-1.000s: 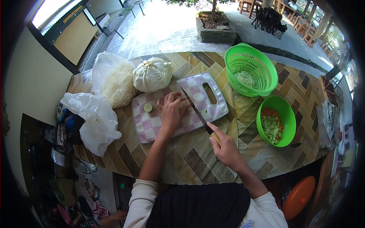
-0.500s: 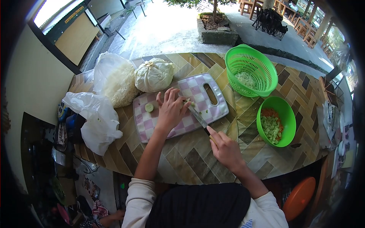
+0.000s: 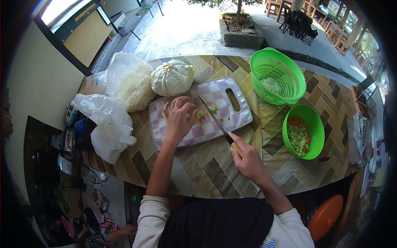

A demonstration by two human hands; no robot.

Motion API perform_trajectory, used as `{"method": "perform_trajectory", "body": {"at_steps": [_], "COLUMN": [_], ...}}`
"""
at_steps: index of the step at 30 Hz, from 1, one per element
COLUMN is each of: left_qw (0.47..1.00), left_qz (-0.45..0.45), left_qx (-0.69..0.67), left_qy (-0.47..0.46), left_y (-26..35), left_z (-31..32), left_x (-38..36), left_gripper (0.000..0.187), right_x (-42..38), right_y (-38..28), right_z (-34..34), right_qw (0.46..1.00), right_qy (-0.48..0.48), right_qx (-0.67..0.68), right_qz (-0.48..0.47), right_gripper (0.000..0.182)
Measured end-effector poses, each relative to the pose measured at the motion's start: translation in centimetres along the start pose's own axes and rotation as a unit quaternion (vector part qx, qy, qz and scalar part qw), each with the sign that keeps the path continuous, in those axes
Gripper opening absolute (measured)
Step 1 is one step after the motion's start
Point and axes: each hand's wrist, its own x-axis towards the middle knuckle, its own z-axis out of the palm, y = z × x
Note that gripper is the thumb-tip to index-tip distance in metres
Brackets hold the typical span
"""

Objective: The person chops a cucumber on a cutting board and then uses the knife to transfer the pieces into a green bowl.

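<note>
Gripping knife (image 3: 214, 117) in right hand (image 3: 249, 160), with left hand (image 3: 178, 120) spread over chopping board (image 3: 198, 134). For clean cuts, steady pale-green pieces (image 3: 212, 108), tucking fingers (image 3: 185, 107) clear of knife.

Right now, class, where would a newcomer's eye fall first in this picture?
Probably on the bright green colander and bowl, at the right of the table, the bowl lower in the view. Next comes the knife in the right hand, its blade slanting over the pink-and-white board, where the left hand is beside cut pieces. The round, pale cabbage also stands out, at the board's far edge.
</note>
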Motion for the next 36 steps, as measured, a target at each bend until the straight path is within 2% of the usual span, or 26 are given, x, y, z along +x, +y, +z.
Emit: {"method": "perform_trajectory", "body": {"at_steps": [6, 15, 18, 24, 30, 36], "left_qw": [0.996, 0.988, 0.991, 0.997, 0.995, 0.994], "left_qz": [-0.066, -0.092, -0.088, -0.018, -0.076, -0.074], "left_qx": [0.057, 0.122, 0.103, 0.069, 0.065, 0.082], "left_qy": [-0.017, 0.017, 0.02, 0.031, 0.003, 0.006], "left_y": [0.5, 2.5, 2.1, 0.5, 2.4, 1.5], "left_z": [-0.1, 1.9, 2.6, 3.4, 1.3, 2.7], "left_x": [-1.9, -2.1, -2.0, -1.1, -1.2, -1.3], "left_gripper": [0.022, 0.022, 0.02, 0.02, 0.025, 0.026], "right_x": [0.2, 0.1, 0.1, -0.3, -0.4, -0.6], "right_y": [-0.6, -0.4, -0.5, -0.8, -0.9, -1.2], "right_z": [0.3, 0.3, 0.0, 0.0, -0.2, -0.5], "right_qw": [0.999, 0.999, 0.999, 0.999, 0.999, 0.999], "right_qy": [-0.029, -0.032, -0.036, -0.021, -0.014, -0.032], "right_qx": [-0.005, 0.0, 0.003, 0.01, 0.0, -0.007], "right_qz": [0.024, 0.021, 0.039, 0.047, 0.039, 0.035], "right_gripper": [0.046, 0.046, 0.045, 0.045, 0.045, 0.045]}}
